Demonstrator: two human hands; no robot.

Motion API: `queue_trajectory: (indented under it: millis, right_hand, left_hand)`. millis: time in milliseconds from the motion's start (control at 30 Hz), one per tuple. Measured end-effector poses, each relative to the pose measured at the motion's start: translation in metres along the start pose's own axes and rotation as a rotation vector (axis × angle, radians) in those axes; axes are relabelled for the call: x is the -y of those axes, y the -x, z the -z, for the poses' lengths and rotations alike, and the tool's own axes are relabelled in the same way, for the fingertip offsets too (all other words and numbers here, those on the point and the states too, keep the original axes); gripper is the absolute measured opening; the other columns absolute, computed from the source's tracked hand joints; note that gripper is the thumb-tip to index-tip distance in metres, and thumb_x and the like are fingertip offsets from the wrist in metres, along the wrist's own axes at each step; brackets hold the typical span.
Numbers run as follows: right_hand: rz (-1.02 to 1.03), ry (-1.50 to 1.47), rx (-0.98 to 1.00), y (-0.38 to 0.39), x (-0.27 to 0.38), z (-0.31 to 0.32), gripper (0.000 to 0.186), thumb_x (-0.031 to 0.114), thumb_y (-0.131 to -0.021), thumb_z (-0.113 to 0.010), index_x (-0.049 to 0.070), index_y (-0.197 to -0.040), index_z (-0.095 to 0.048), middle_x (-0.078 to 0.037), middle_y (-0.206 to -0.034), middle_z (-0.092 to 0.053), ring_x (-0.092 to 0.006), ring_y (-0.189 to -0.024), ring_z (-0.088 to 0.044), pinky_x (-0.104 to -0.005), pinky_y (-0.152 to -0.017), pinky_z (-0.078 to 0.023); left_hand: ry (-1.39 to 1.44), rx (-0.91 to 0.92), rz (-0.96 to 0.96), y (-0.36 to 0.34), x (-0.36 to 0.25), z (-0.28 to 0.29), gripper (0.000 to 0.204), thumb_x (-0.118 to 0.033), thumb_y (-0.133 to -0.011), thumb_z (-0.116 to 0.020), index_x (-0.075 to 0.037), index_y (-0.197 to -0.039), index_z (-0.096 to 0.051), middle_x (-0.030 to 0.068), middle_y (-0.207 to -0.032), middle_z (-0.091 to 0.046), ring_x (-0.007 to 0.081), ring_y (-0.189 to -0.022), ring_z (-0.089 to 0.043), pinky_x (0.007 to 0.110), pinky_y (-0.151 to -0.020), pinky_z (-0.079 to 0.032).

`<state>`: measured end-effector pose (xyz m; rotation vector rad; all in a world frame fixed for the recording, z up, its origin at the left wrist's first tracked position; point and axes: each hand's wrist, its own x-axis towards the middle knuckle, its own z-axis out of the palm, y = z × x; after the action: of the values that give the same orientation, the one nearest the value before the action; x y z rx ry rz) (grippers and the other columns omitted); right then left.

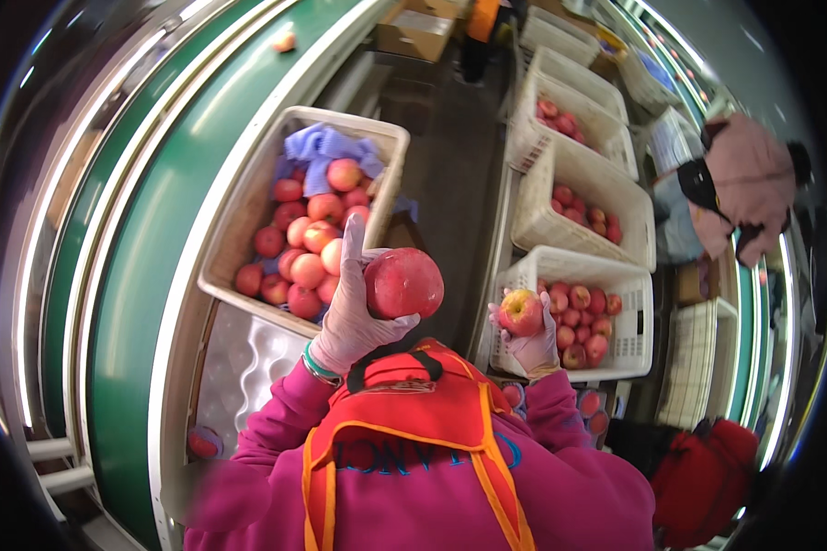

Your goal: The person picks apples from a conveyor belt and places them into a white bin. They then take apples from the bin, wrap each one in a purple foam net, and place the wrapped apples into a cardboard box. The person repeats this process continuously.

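Head view: both forearms are brought up from the lower edge in magenta sleeves. Left hand (345, 317), pale-gloved, is held raised at the lower right of the left crate (391, 174), fingers up, thumb toward center. Right hand (535, 351), also gloved, is held palm-up in front of the left edge of the nearest right crate (634, 308); contact with it can't be told.

Green conveyor belt (179, 184) is run along the left, one apple (285, 41) on it near the top. Left crate is filled with red apples (320, 236), lilac cloth (326, 151) at its far end. Dimpled tray (248, 358) is set below. More apple crates are lined up on the right; co-worker in pink (753, 179) is seen beyond.

Left fingers: spread wide around the large red apple (404, 283), thumb under it. Right fingers: curled around the yellow-red apple (521, 313), stem cavity showing.
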<state>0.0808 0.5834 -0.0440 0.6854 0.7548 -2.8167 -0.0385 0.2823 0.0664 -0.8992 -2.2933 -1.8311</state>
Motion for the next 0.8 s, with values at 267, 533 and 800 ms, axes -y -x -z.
queue_trajectory:
  millis: [267,533,800]
  right_hand:
    - [0.245,-0.323,-0.22,0.052,0.028,0.122,0.075,0.066,-0.081,-0.057,0.006,-0.125,-0.048,-0.021,-0.123,-0.055,-0.0317,-0.1,-0.061,-0.0288,-0.063,-0.054]
    - [0.372,-0.445,-0.487,0.052,0.028,0.194,0.073,0.065,-0.08,-0.058,0.007,-0.124,-0.049,-0.02,-0.111,-0.059,-0.0345,-0.095,-0.063,-0.0255,-0.055,-0.054]
    - [0.433,-0.288,-0.65,0.035,0.007,0.231,0.057,0.062,-0.086,-0.054,0.017,-0.121,-0.047,-0.009,-0.108,-0.059,-0.0262,-0.087,-0.064,-0.0336,-0.066,-0.057]
  left_hand:
    - [0.864,0.35,0.433,-0.039,0.011,-0.13,0.1,-0.021,-0.073,-0.078,-0.007,-0.149,-0.015,0.0089,-0.13,-0.046,0.0194,-0.121,-0.046,0.034,-0.105,-0.036]
    - [1.456,0.64,1.245,-0.061,0.043,-0.223,0.076,-0.059,-0.085,-0.056,-0.009,-0.139,-0.037,0.0205,-0.127,-0.052,0.0384,-0.108,-0.057,0.039,-0.074,-0.058]
    - [1.278,0.696,1.544,-0.058,0.083,-0.301,0.076,-0.06,-0.084,-0.056,-0.006,-0.135,-0.039,0.0216,-0.124,-0.053,0.0375,-0.105,-0.058,0.037,-0.07,-0.059]
